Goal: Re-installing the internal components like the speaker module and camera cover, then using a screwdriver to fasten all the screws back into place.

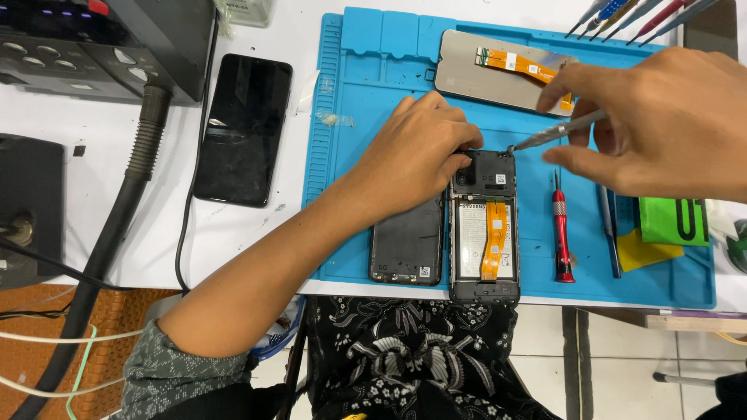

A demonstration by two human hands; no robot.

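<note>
Lowest in the frame, a patterned dark garment (pixel 405 365) shows below the table edge. Just above it, an opened phone (pixel 484 229) lies on the blue mat (pixel 373 70) at lower centre, back removed, showing a pale battery crossed by an orange flex strip. The left hand (pixel 416 155) presses its fingers together on the phone's dark top corner. The right hand (pixel 661 117), upper right, pinches a grey screwdriver (pixel 556 132) whose tip meets that corner. A red screwdriver (pixel 560 233) lies beside the phone. A detached screen (pixel 498 74) rests farther up the mat.
</note>
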